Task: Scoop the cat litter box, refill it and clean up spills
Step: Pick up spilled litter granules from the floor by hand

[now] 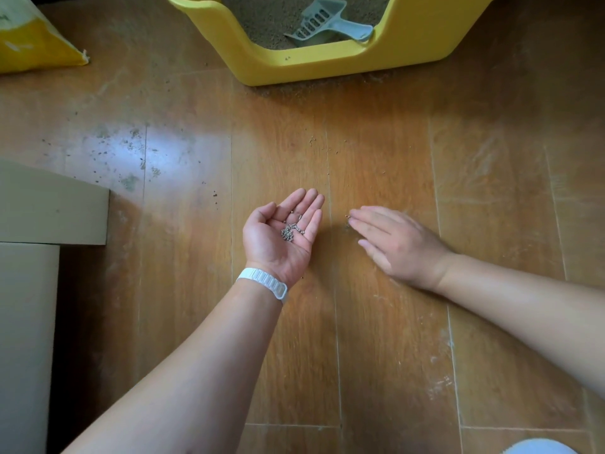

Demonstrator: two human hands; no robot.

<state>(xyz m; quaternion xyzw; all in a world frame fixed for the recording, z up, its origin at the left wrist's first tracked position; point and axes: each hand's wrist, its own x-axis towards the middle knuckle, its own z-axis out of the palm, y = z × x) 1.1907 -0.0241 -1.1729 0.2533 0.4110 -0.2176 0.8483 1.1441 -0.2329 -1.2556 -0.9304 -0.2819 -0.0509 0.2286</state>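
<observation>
My left hand (284,234) is cupped palm up above the wooden floor, with a small heap of grey litter pellets (290,230) lying in the palm. My right hand (397,245) lies flat, palm down, on the floor just to the right, fingertips beside a few loose pellets (348,218). The yellow litter box (327,65) stands at the top centre, filled with tan litter. A grey slotted scoop (322,22) rests inside it, handle on the front rim.
A yellow and white litter bag (36,40) lies at the top left. Cardboard boxes (42,208) stand along the left edge. Scattered litter grains and dust (131,155) dot the floor at left and along the box's front edge (314,88).
</observation>
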